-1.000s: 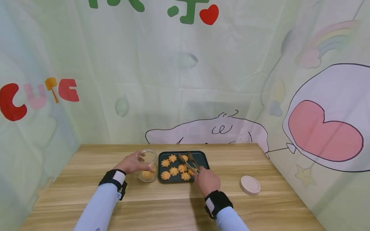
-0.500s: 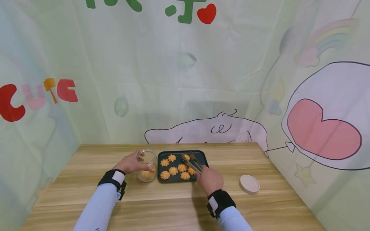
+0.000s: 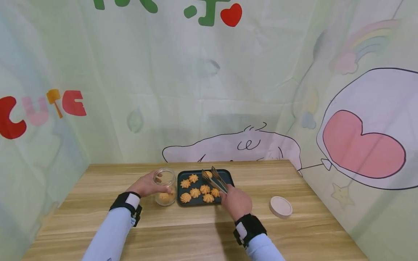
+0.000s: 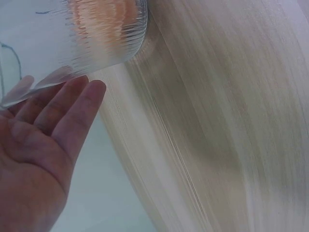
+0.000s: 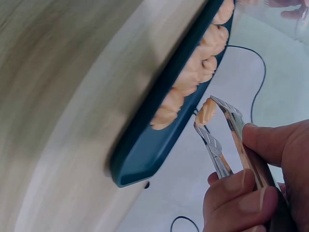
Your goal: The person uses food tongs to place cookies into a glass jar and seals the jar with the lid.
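Observation:
A dark green tray (image 3: 226,177) with several orange swirl cookies (image 3: 195,193) lies on the wooden table. My right hand (image 3: 236,201) grips metal tongs (image 3: 215,179), whose tips pinch one cookie (image 3: 207,174) above the tray's far side. In the right wrist view the tongs (image 5: 227,140) clamp that cookie (image 5: 207,111) just off the tray (image 5: 145,164). My left hand (image 3: 147,185) holds a clear glass jar (image 3: 166,187) left of the tray, with a cookie or two at its bottom. The left wrist view shows fingers (image 4: 72,116) resting against the ribbed jar (image 4: 91,34).
A round pale pink lid (image 3: 281,207) lies on the table to the right of my right hand. Printed fabric walls close in the table on the back, left and right. Bare wood (image 3: 183,232) stretches toward the near edge.
The tongs have closed on a cookie at the tray's far side and lifted it slightly. My right hand shifted a little right. The left hand and jar stayed put.

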Motion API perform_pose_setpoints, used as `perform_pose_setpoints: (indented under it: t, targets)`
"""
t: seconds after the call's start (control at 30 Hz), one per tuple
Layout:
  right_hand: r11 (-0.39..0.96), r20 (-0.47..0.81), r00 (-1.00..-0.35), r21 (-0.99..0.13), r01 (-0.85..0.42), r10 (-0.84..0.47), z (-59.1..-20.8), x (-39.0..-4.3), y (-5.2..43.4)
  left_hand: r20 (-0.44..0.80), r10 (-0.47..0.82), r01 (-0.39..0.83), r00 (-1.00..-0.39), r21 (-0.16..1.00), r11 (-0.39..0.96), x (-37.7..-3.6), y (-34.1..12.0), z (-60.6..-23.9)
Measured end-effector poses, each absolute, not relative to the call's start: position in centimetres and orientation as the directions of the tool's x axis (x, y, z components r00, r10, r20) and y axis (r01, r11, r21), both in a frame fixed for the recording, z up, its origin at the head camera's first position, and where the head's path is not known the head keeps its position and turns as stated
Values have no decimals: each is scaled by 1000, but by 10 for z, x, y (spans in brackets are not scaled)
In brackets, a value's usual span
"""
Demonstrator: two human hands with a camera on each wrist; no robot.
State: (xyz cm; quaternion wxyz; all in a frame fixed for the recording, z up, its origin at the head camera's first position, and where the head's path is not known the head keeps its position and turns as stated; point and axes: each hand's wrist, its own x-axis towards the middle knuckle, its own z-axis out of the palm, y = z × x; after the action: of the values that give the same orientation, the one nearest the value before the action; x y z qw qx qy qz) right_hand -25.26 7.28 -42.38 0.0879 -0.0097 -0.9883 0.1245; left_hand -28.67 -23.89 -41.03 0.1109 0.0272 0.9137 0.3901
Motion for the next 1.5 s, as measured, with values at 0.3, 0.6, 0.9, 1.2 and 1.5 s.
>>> perform_pose_setpoints:
  t: [0.3,0.6,0.9,1.2,1.5]
  targets:
    - [965,194,-981,-260,-25,27,-411,-250,68,-181,141,-34,-973,722,691,-287,-238,-409]
    - [969,232,-973,-243,-49,9,-404,-247,67,-178,143,-30,-974,719,694,-290,-239,-411]
    - [959,225,-974,-278,-62,2,-390,-241,61,-183,137,-38,-973,721,692,-288,-239,-411]
    - [958,320,-946,-251,-142,-56,-375,-231,51,-174,140,-30,-975,722,691,-289,-240,-413]
    - [946,360,-925,-238,-218,-123,-358,-215,35,-172,143,-24,-975,717,697,-288,-240,-413]
